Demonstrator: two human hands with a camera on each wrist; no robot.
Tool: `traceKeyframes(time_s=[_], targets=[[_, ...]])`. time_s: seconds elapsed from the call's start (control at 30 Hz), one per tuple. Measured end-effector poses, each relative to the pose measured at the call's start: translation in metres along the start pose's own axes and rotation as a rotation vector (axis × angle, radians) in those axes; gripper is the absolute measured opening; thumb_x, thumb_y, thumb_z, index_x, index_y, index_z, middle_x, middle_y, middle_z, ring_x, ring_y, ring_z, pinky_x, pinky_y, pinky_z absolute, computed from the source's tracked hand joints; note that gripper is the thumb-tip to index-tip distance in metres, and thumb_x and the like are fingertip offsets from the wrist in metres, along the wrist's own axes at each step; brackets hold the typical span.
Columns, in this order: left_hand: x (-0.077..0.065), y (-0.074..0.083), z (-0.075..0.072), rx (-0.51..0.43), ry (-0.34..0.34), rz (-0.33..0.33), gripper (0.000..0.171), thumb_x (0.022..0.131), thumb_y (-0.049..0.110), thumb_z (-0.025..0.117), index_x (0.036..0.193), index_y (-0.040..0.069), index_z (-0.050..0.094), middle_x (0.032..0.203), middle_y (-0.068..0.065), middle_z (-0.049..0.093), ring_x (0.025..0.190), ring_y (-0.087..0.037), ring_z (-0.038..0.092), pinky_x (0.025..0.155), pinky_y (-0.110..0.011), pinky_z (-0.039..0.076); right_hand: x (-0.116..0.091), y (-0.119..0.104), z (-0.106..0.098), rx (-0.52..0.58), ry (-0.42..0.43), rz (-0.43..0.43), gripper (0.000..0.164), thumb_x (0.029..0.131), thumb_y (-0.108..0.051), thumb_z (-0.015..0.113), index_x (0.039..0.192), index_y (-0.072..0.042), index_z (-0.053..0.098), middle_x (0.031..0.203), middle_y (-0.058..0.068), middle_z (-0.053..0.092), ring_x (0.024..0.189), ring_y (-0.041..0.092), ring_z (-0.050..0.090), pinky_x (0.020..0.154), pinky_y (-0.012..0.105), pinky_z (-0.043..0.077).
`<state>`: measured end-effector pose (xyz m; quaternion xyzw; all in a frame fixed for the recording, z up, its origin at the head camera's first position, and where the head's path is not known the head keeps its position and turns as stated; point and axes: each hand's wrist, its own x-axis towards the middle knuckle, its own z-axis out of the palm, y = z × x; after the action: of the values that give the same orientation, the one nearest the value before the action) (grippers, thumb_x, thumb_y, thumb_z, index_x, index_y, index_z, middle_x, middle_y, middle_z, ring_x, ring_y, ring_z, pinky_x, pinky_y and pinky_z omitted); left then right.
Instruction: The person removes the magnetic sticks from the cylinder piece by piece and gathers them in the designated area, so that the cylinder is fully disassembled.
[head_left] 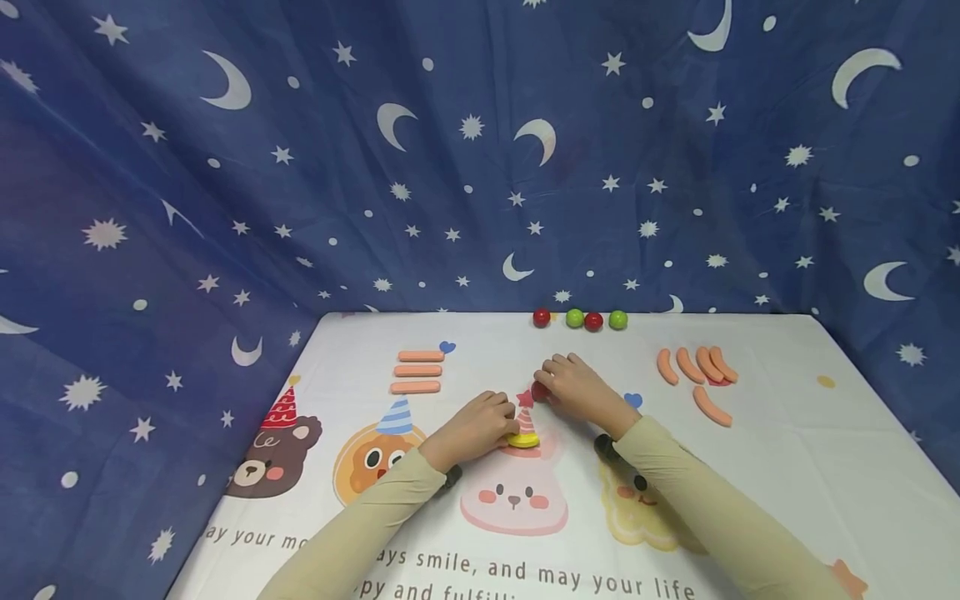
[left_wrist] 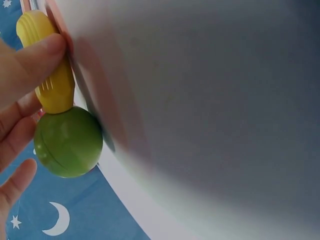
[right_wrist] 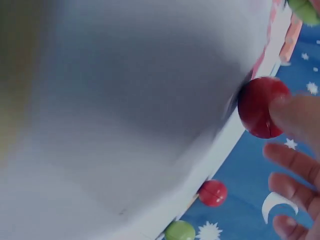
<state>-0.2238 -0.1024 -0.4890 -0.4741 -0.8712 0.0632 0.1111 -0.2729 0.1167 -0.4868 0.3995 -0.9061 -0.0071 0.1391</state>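
Observation:
My left hand [head_left: 480, 427] is at the middle of the table and pinches a yellow toy piece with a ridged end [left_wrist: 55, 85] between thumb and fingers. A shiny green ball [left_wrist: 69, 141] sits right at the far end of the yellow piece; in the head view the hand hides it. Just to the right, my right hand [head_left: 581, 388] holds a dark red ball [right_wrist: 262, 106] low over the cloth with its thumb on it, the other fingers spread loosely in the right wrist view. The red ball is beside the printed party hat.
Two red balls and two green balls [head_left: 574, 318] line the table's back edge. Three straight toy sausages [head_left: 417, 371] lie stacked in rows at left. Several curved toy sausages [head_left: 711, 406] lie at right. A star-patterned blue curtain [head_left: 465, 150] hangs behind the white printed tablecloth [head_left: 810, 467].

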Motion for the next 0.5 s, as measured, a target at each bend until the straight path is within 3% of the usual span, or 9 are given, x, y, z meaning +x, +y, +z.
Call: traceKeyframes(time_s=[0.17, 0.5], targets=[[0.001, 0.001, 0.001, 0.009, 0.001, 0.001, 0.014, 0.077, 0.029, 0.075, 0.091, 0.026, 0.073, 0.083, 0.008, 0.061, 0.085, -0.011, 0.052, 0.087, -0.026, 0.044, 0.003, 0.004, -0.002, 0.010, 0.039, 0.102, 0.034, 0.076, -0.015, 0.076, 0.107, -0.010, 0.064, 0.099, 0.008, 0.066, 0.093, 0.024, 0.059, 0.083, 0.040, 0.047], [-0.002, -0.003, 0.001, -0.037, -0.021, -0.028, 0.021, 0.077, 0.031, 0.075, 0.097, 0.025, 0.072, 0.093, 0.007, 0.062, 0.090, -0.012, 0.050, 0.088, -0.027, 0.042, -0.013, -0.008, -0.009, 0.033, 0.088, 0.075, 0.037, 0.076, -0.020, 0.077, 0.108, -0.010, 0.063, 0.099, 0.007, 0.066, 0.093, 0.023, 0.058, 0.081, 0.040, 0.048]])
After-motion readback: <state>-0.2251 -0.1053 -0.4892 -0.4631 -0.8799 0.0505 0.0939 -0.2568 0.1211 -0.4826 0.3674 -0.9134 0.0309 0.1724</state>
